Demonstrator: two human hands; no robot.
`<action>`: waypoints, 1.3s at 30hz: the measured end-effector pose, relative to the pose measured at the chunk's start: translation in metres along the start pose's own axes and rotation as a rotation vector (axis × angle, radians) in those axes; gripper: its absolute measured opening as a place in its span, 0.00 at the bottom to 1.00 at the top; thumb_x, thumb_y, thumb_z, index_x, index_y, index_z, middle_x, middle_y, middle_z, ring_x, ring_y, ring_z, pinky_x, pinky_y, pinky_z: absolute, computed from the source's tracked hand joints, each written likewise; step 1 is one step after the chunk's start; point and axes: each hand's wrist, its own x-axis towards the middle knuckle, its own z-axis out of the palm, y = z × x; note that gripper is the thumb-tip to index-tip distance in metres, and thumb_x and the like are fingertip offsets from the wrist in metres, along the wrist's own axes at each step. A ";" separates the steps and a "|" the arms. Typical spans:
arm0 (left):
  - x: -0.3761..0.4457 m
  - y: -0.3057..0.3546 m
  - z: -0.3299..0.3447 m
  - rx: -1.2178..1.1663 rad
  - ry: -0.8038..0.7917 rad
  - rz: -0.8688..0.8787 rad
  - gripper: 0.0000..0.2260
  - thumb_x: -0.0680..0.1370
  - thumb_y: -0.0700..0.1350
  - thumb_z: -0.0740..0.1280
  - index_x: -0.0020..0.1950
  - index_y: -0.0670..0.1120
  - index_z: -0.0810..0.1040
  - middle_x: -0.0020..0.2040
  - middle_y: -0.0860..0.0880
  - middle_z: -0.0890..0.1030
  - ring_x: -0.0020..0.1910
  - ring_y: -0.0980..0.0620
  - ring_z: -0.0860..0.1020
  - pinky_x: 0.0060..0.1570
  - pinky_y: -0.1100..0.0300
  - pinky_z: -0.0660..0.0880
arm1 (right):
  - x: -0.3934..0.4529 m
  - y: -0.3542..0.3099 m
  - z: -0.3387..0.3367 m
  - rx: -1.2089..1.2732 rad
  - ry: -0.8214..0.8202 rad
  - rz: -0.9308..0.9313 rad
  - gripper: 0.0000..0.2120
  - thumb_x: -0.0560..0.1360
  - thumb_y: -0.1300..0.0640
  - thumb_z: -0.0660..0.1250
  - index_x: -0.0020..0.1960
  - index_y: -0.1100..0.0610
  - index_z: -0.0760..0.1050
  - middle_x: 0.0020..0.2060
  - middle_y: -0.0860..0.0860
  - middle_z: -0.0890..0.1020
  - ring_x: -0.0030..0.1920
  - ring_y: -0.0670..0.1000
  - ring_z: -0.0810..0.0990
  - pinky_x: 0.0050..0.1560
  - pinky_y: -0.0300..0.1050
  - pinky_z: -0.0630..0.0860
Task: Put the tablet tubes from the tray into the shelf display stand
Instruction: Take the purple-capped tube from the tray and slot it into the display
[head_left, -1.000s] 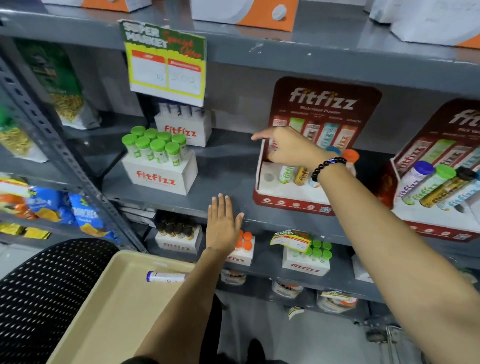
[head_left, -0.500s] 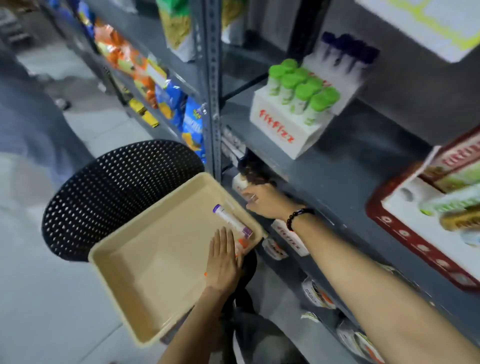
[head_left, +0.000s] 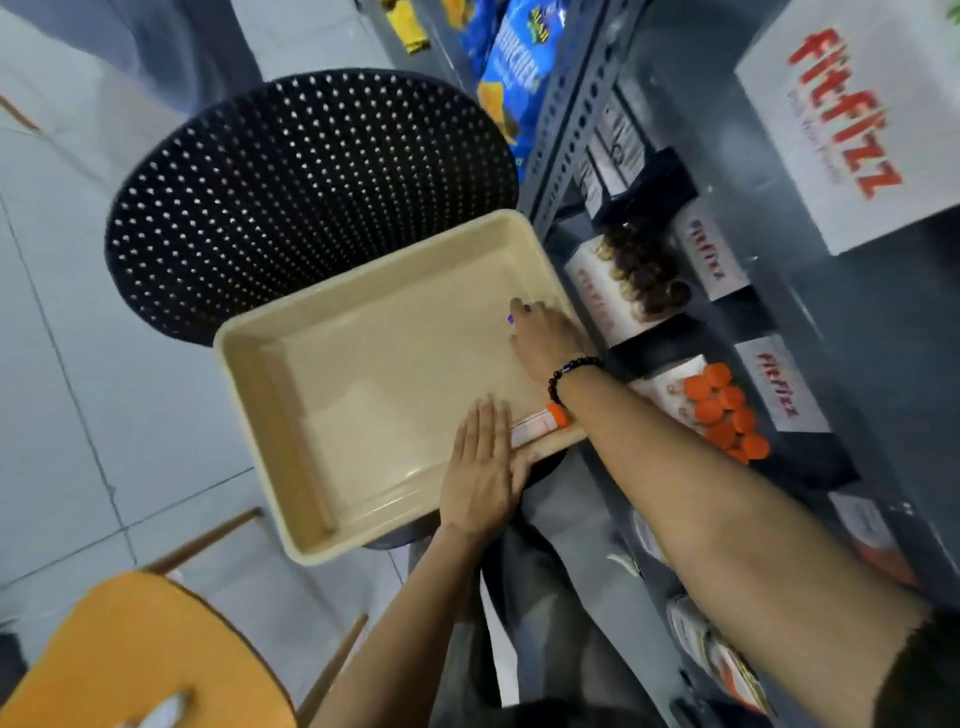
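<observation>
The right hand (head_left: 543, 338) is reaching into the shallow beige plastic tray (head_left: 291, 410), fingers curling over a purple-capped tablet tube (head_left: 510, 319); whether they have closed on it cannot be told. The left hand (head_left: 480, 473), fingers flat, is steadying the tray beside an orange-capped white tube (head_left: 540, 422). Next: secure the grip, lift toward the stand.

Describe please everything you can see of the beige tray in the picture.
The tray is a rectangular beige tub, seemingly plastic, with low walls and rounded corners. It rests tilted on a black perforated stool beside the shelf. It is almost empty: an orange-capped tube lies along its near right wall. The left hand lies flat over that rim, and the right hand reaches inside at the shelf-side wall, where a bit of purple shows at its fingertips.
</observation>
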 end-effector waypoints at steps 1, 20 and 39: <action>0.000 0.000 0.001 0.005 0.008 0.006 0.29 0.78 0.56 0.48 0.70 0.36 0.64 0.70 0.36 0.68 0.69 0.37 0.67 0.66 0.43 0.67 | 0.003 0.000 0.004 -0.012 0.008 0.002 0.18 0.79 0.64 0.54 0.68 0.62 0.62 0.58 0.63 0.77 0.56 0.62 0.77 0.51 0.53 0.76; 0.016 0.049 -0.051 -0.046 0.053 0.251 0.24 0.81 0.48 0.53 0.70 0.31 0.59 0.72 0.31 0.61 0.71 0.32 0.59 0.71 0.40 0.57 | -0.126 0.045 -0.140 0.503 0.597 0.210 0.15 0.74 0.58 0.64 0.60 0.58 0.75 0.50 0.63 0.83 0.50 0.63 0.79 0.45 0.52 0.77; 0.076 0.281 -0.090 0.204 0.043 0.910 0.26 0.82 0.52 0.49 0.75 0.38 0.48 0.77 0.39 0.49 0.76 0.42 0.47 0.75 0.49 0.44 | -0.369 0.173 -0.246 0.617 1.252 0.741 0.18 0.64 0.55 0.69 0.54 0.52 0.75 0.40 0.52 0.85 0.39 0.52 0.81 0.43 0.43 0.77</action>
